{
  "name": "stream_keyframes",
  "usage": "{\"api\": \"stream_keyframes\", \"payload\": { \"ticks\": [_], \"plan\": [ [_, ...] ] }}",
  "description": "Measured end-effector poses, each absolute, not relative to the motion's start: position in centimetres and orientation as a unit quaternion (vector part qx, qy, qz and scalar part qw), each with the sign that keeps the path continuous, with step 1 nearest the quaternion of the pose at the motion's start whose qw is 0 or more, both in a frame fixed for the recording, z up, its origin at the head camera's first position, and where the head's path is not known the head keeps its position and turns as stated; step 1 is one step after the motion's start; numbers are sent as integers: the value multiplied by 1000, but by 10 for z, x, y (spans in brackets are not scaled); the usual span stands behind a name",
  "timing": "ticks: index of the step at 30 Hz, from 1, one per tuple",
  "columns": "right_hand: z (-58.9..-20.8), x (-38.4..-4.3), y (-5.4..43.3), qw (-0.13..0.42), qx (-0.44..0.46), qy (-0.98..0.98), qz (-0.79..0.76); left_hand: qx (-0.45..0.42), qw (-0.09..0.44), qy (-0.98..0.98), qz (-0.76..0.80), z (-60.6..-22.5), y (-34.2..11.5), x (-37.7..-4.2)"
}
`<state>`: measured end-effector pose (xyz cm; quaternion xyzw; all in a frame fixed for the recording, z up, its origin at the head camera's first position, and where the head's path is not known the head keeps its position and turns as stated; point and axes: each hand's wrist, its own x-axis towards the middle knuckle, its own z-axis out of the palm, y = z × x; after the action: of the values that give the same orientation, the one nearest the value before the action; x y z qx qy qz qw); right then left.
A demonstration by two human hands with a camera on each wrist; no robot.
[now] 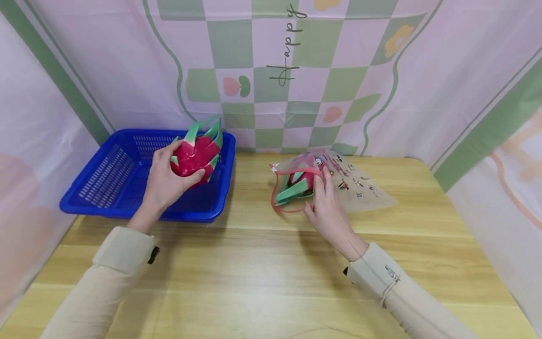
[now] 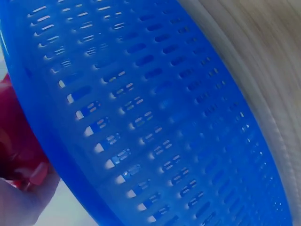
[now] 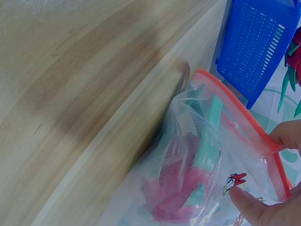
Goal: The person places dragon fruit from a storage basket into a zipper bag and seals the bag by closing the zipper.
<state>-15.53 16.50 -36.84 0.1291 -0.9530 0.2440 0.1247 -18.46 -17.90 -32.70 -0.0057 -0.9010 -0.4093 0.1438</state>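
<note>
My left hand [image 1: 163,181] grips a red dragon fruit [image 1: 195,155] with green leaf tips, held over the right side of a blue plastic basket [image 1: 207,215]. Part of that fruit [image 2: 19,136] shows past the basket wall in the left wrist view. On the table to the right lies a clear zip bag [image 1: 366,197] with a red-edged mouth and cartoon prints. Inside it, partly behind the plastic, is another dragon fruit [image 1: 306,181], its green tips toward the mouth. The thumb and fingers of my right hand [image 1: 328,219] pinch the bag near its red edge.
The wooden table [image 1: 254,273] stretches in front of both hands. A patterned cloth [image 1: 271,108] hangs close behind the basket and bag, and more cloth [image 1: 508,197] stands along the sides.
</note>
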Motion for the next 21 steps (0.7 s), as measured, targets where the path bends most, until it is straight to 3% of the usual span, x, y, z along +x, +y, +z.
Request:
{"api": "stream_keyframes", "payload": {
  "ticks": [10,21],
  "plan": [
    [-369,-156,165,129,133,-952,245,-25,88,-897,-432,-324,-175,-181],
    [-370,-156,165,131,135,-951,244,-117,81,-894,-424,-328,-167,-178]
  ]
}}
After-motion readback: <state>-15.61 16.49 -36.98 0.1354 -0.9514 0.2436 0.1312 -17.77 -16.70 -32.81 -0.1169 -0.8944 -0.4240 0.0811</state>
